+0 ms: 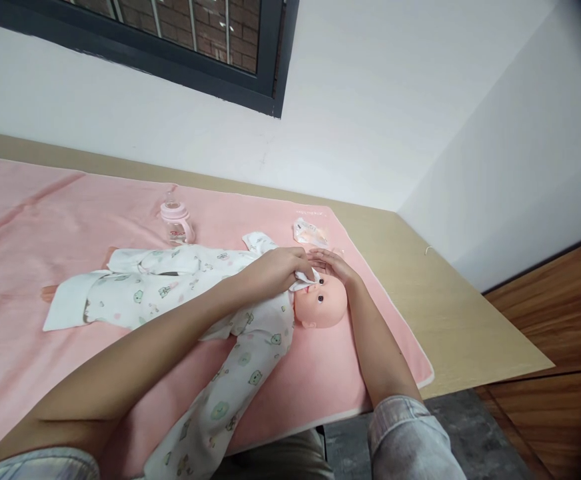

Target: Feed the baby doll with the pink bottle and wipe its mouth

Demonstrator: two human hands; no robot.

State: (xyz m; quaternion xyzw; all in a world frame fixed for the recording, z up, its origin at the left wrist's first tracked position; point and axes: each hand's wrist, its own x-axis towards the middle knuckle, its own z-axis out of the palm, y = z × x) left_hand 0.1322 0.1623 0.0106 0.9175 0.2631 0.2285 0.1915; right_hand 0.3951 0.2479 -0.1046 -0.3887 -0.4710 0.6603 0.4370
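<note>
A baby doll (328, 307) in white patterned pyjamas (250, 327) lies on its back, its head toward the right. My left hand (283, 267) is closed on a small white cloth (304, 280) and presses it to the doll's face near the mouth. Around the far side of the doll's head rests my right hand (334, 263), fingers stretched out and close to the left hand. Part of the doll's face is hidden behind the cloth and my left hand.
A pink blanket (320, 373) covers much of the wooden table (420, 300). A pink-topped baby bottle (176, 221) stands beyond the doll's legs. Past my right hand lies a clear plastic packet (309, 232). A white wall (340, 133) and window frame (270, 80) border the far side.
</note>
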